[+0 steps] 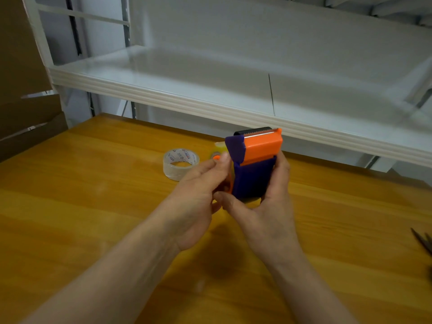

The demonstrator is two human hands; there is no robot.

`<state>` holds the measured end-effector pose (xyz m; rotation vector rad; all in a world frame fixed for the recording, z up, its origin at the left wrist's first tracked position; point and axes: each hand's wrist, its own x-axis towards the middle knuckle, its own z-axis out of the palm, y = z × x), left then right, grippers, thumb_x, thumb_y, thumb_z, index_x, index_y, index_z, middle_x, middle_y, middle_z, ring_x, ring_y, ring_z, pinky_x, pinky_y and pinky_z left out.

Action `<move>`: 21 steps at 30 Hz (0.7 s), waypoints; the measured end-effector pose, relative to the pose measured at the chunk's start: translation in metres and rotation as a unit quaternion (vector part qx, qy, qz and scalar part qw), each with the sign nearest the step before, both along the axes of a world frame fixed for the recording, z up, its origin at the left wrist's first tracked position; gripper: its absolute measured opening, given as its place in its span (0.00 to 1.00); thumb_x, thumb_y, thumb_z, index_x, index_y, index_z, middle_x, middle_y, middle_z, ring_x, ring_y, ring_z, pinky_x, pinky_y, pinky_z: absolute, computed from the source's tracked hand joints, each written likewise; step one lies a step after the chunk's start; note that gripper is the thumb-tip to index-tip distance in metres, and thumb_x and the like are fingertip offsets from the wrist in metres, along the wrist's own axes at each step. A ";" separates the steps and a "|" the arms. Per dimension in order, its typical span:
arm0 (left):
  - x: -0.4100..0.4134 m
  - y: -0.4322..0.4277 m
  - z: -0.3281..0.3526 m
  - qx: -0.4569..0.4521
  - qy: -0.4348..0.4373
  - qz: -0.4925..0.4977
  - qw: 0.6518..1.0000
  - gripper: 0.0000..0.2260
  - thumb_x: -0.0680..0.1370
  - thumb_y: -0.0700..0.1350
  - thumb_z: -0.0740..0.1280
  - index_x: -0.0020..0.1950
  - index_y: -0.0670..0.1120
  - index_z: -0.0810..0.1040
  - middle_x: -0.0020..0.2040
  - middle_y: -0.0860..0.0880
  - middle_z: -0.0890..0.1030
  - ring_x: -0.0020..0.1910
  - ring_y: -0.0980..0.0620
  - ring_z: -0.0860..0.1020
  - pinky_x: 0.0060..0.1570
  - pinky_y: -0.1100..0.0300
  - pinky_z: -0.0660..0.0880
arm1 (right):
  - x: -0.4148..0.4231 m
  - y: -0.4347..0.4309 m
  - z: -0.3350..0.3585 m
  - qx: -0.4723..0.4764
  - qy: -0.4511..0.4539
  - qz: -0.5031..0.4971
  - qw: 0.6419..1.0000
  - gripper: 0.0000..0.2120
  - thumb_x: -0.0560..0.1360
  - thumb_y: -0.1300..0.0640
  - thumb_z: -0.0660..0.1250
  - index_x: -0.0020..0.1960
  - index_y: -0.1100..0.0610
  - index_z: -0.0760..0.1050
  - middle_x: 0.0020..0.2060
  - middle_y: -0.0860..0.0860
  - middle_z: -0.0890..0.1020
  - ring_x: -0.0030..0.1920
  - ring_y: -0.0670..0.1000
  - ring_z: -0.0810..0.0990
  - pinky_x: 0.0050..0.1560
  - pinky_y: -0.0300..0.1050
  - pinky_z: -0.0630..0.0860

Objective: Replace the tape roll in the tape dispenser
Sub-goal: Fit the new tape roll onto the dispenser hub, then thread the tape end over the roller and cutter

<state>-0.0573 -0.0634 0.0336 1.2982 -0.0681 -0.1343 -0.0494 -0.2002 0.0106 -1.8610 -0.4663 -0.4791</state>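
A purple and orange tape dispenser (254, 169) is held upright above the wooden table (93, 206), its toothed blade at the top. My right hand (264, 206) wraps around its lower body from the right side. My left hand (198, 195) grips the dispenser's left side, fingertips on an orange hub where a yellowish roll edge (219, 148) peeks out. A roll of clear tape (180, 163) with a printed core lies flat on the table just left of my hands, untouched.
A white shelf (210, 104) runs across the back above the table. Brown cardboard (21, 90) stands at the far left. Dark scissor tips (424, 242) show at the right edge.
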 end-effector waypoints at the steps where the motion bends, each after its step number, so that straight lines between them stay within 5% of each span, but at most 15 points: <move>1: 0.001 0.001 0.000 -0.007 0.003 -0.009 1.000 0.25 0.75 0.62 0.61 0.65 0.49 0.79 0.59 0.44 0.85 0.63 0.45 0.81 0.68 0.45 0.71 | 0.000 0.000 0.000 0.000 0.001 -0.002 1.000 0.50 0.65 0.52 0.81 0.77 0.45 0.54 0.68 0.44 0.72 0.69 0.43 0.72 0.62 0.39 0.77; 5: 0.000 0.007 0.000 -0.042 -0.023 -0.073 0.996 0.27 0.70 0.67 0.67 0.61 0.51 0.81 0.60 0.44 0.85 0.62 0.43 0.82 0.63 0.42 0.77 | -0.001 -0.001 0.000 0.006 0.005 0.000 1.000 0.50 0.64 0.48 0.81 0.76 0.44 0.55 0.68 0.44 0.72 0.68 0.46 0.73 0.63 0.47 0.78; 8: 0.002 0.009 -0.003 -0.048 -0.045 -0.097 0.993 0.37 0.63 0.54 0.81 0.69 0.44 0.75 0.63 0.42 0.83 0.62 0.42 0.82 0.59 0.44 0.80 | 0.001 -0.002 0.001 -0.002 0.003 0.024 1.000 0.48 0.65 0.53 0.81 0.76 0.44 0.56 0.68 0.48 0.73 0.67 0.49 0.75 0.62 0.48 0.79; 12: 0.007 0.017 -0.006 -0.004 -0.073 -0.054 0.996 0.33 0.65 0.43 0.79 0.69 0.46 0.75 0.61 0.45 0.84 0.60 0.45 0.84 0.59 0.47 0.80 | 0.006 -0.019 0.013 -0.044 0.069 0.129 0.988 0.49 0.67 0.58 0.80 0.78 0.42 0.55 0.70 0.46 0.72 0.70 0.47 0.74 0.67 0.50 0.75; 16: 0.009 0.022 -0.005 0.074 -0.129 -0.042 0.988 0.29 0.65 0.38 0.77 0.65 0.48 0.75 0.48 0.64 0.85 0.52 0.58 0.84 0.51 0.61 0.82 | 0.011 -0.045 0.026 0.068 0.104 0.154 0.980 0.31 0.72 0.66 0.68 0.72 0.50 0.69 0.65 0.47 0.78 0.66 0.48 0.78 0.65 0.56 0.77; 21: 0.008 0.018 -0.009 0.152 -0.136 -0.119 0.972 0.27 0.63 0.37 0.78 0.61 0.47 0.76 0.49 0.53 0.86 0.51 0.53 0.85 0.48 0.61 0.80 | 0.015 -0.060 0.031 0.093 0.068 0.026 0.993 0.16 0.80 0.60 0.66 0.66 0.50 0.77 0.59 0.47 0.83 0.61 0.46 0.81 0.61 0.51 0.80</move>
